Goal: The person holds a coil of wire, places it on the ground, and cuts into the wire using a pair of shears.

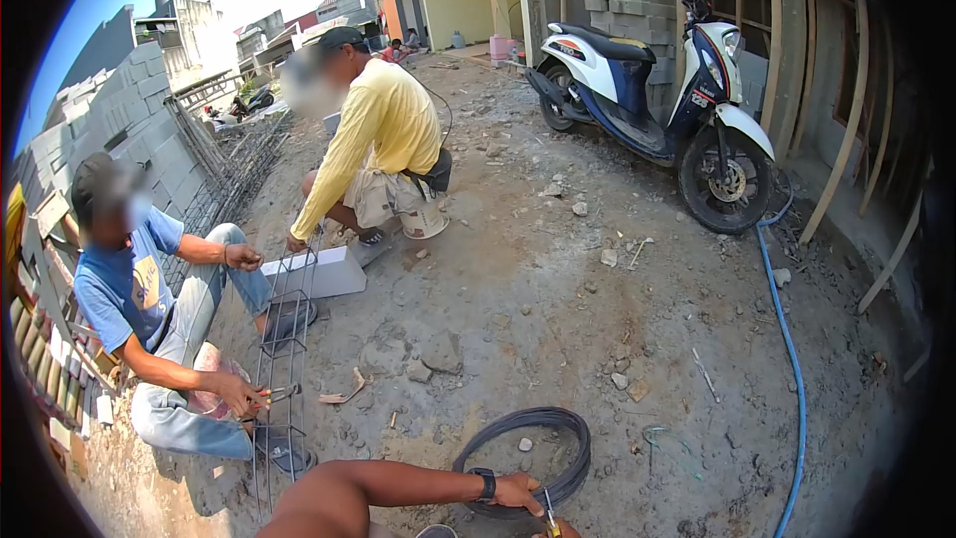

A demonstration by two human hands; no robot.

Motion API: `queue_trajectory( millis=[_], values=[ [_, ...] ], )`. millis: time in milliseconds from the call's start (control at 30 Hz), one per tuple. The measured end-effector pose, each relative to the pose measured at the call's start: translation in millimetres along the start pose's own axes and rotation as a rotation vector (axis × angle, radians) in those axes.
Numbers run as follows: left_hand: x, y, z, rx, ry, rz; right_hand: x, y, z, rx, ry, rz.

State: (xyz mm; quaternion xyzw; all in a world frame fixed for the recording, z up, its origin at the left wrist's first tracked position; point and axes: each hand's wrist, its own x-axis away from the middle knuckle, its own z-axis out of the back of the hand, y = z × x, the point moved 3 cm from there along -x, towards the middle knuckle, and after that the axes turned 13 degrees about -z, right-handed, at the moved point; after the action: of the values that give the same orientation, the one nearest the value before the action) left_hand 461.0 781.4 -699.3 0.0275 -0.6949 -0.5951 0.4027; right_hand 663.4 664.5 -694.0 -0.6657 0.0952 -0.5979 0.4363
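My left hand [518, 492], with a dark watch [485, 484] on its wrist, is closed at the near edge of a coil of dark wire [576, 423]. The coil lies on the dirt ground, and the hand seems to grip wire there. Close beside it, at the bottom edge, my right hand [566, 530] is mostly cut off. It holds pliers [552, 516] with yellow on the handles, their jaws pointing up near my left fingers.
At left, a seated person [129, 279] works pliers [279, 393] on a rebar cage [284, 339]. Another person in yellow [393, 120] grips its far end, by a pale block [324, 274]. A scooter [647, 90] and blue hose [792, 369] are at right; rubble [441, 351] lies ahead.
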Motion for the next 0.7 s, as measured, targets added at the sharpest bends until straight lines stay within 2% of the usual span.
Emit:
queue_trajectory(
  millis=[167,233,267,367,400,533,633,700],
  values=[
    [-3,-3,-2,0.017,0.013,-0.045,-2,2,-2,0.147,0.159,-0.007],
    [-7,-14,-7,0.062,0.043,-0.099,-15,14,-4,0.148,0.17,-0.021],
    [-6,-15,-6,0.072,0.009,-0.063,-19,22,-6,0.152,0.168,-0.03],
    [3,-4,-3,-0.061,0.065,-0.066,-10,9,-7,0.118,0.199,-0.003],
    [6,-3,-3,-0.086,0.079,-0.065,0,-8,-5,0.134,0.163,-0.095],
    [5,-2,-4,-0.023,0.012,-0.072,-3,-5,-1,0.209,0.152,-0.039],
    [5,2,-5,-0.125,0.075,-0.095,-2,-3,2,0.231,0.137,-0.022],
    [5,9,-3,-0.123,0.047,-0.075,2,-7,5,0.154,0.087,-0.043]
  ],
)
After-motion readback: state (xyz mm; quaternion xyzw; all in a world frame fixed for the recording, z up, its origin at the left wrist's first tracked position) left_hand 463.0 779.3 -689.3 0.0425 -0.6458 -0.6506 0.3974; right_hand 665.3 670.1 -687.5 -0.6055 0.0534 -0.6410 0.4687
